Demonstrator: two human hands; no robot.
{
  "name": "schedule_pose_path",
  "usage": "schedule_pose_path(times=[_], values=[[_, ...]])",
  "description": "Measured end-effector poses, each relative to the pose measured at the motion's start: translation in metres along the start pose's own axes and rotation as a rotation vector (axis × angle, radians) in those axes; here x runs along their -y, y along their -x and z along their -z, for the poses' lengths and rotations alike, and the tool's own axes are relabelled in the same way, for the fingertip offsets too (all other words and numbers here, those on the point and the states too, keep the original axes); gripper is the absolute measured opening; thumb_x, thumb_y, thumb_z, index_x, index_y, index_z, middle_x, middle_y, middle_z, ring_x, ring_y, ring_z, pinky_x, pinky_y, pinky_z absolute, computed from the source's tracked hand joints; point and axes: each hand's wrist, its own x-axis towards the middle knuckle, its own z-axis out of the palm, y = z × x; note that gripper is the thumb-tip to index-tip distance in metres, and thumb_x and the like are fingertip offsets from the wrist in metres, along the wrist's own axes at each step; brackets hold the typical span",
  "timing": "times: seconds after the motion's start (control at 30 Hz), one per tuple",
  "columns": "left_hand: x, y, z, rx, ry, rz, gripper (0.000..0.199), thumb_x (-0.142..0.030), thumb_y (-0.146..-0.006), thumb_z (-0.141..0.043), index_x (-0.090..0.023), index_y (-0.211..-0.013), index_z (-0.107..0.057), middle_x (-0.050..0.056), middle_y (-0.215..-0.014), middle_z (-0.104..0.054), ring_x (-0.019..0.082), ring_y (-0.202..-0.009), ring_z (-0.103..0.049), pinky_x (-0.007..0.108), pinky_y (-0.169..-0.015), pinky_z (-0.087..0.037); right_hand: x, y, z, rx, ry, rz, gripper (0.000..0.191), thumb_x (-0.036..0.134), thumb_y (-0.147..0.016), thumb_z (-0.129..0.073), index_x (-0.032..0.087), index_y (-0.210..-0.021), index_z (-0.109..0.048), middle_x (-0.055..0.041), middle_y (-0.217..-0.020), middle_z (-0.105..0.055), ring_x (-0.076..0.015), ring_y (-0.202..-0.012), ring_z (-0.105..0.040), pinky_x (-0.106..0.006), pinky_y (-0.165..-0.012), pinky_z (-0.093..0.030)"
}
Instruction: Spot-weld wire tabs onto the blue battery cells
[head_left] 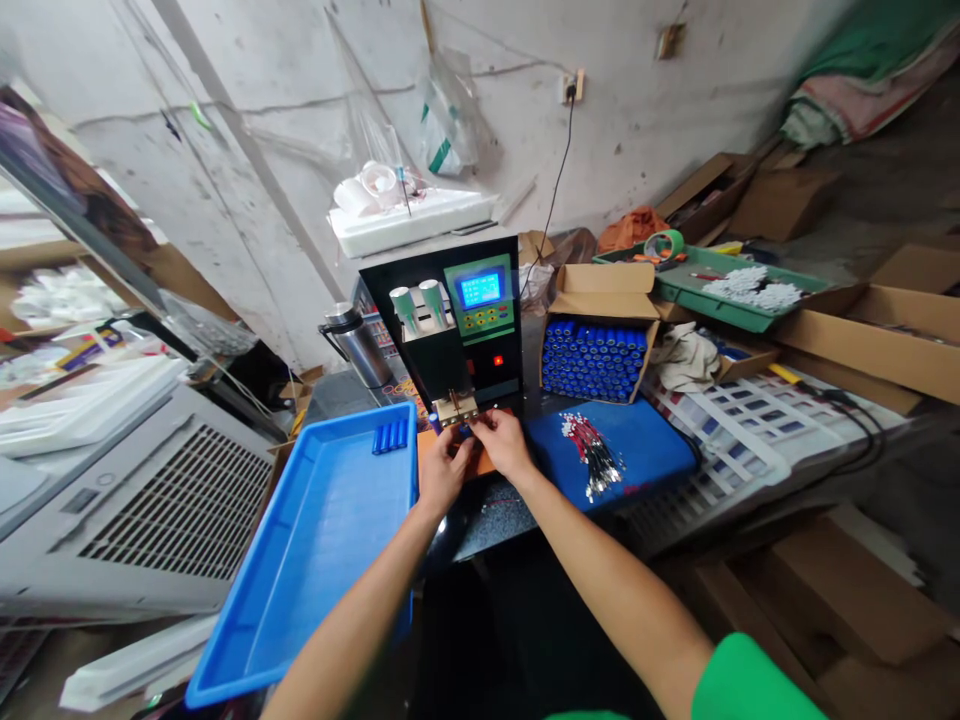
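Note:
Both hands meet at the front of a black machine (pixel 491 335) with a lit blue screen, just under its metal tips (pixel 454 405). My left hand (pixel 445 465) is closed, thumb and fingers bent around something small and mostly hidden. My right hand (pixel 501 440) is closed too, its fingertips at the same spot; what they hold is too small to name. An orange surface (pixel 429 445) lies beneath the hands. Several blue cylinders (pixel 390 438) stand in a row in the blue tray (pixel 322 540) at the left. Red, black and white wires (pixel 592 455) lie on a blue mat (pixel 652 440) at the right.
An open cardboard box (pixel 604 280) packed with blue cylinders stands right of the machine. A steel flask (pixel 361 345) is behind the tray. Farther right are a green tray (pixel 697 285) and a white plastic crate (pixel 742 440). A fan unit (pixel 172 500) stands at the left.

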Motion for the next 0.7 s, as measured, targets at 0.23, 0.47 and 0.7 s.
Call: schedule_pose_path(times=[0.23, 0.47, 0.7], values=[[-0.0014, 0.0012, 0.0002, -0.002, -0.013, 0.006, 0.034, -0.037, -0.087, -0.058, -0.016, -0.112, -0.065, 0.005, -0.093, -0.072, 0.016, -0.074, -0.064, 0.028, -0.071, -0.051, 0.0068, 0.0012, 0.0002, 0.016, 0.016, -0.021, 0.016, 0.033, -0.080, -0.065, 0.018, -0.078, -0.068, -0.0054, -0.078, -0.073, -0.0207, -0.074, -0.067, -0.029, -0.067, -0.050], [-0.0017, 0.0009, -0.0001, -0.001, -0.011, 0.016, 0.034, -0.037, -0.086, -0.059, -0.016, -0.112, -0.065, 0.005, -0.089, -0.072, 0.018, -0.079, -0.065, 0.028, -0.072, -0.052, 0.0033, 0.0008, 0.0008, 0.031, 0.004, -0.020, 0.016, 0.032, -0.080, -0.065, 0.017, -0.079, -0.070, -0.0055, -0.078, -0.073, -0.0200, -0.073, -0.068, -0.029, -0.069, -0.052], [-0.0010, 0.0015, 0.0000, -0.008, -0.015, 0.020, 0.033, -0.037, -0.086, -0.059, -0.017, -0.110, -0.065, 0.004, -0.086, -0.071, 0.017, -0.076, -0.065, 0.028, -0.070, -0.051, 0.0042, 0.0018, 0.0002, 0.030, -0.023, -0.020, 0.013, 0.030, -0.080, -0.065, 0.017, -0.079, -0.069, -0.0053, -0.078, -0.074, -0.0201, -0.073, -0.068, -0.029, -0.068, -0.052]])
